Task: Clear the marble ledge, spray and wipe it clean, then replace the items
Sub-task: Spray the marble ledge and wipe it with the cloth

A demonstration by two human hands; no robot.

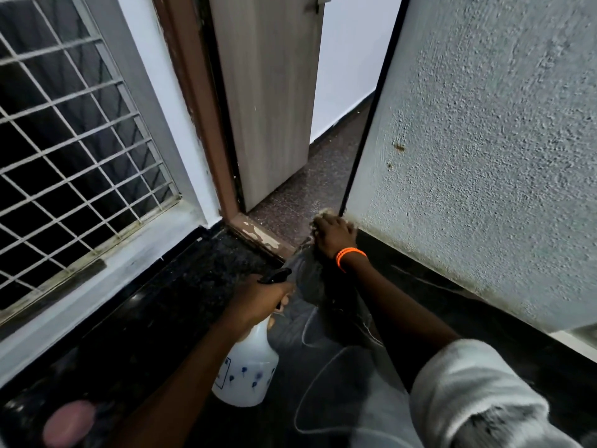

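Right hand wiping the far corner of the ledge, left hand gripping the spray bottle.

At centre frame the right hand [332, 236] presses flat on a pale, blurred cloth [319, 218] — palm down, fingers closed over it — right where the black polished marble ledge [145, 318] meets the brown wooden door frame [206, 124] and the rough blue-grey textured wall [484, 140] at right. An orange band [349, 257] circles that wrist, and a grey sleeve [478, 392] fills the lower right. Lower centre, the left hand [258, 302] is clenched round the neck of a white plastic spray bottle with small blue flower prints [248, 373], its black trigger nozzle [274, 275] pointing toward the wiping hand — the bottle hangs tilted over the dark surface. A white-barred window grille [71, 140] covers the upper left; a grey wood-grain door [268, 92] stands ajar at top centre.
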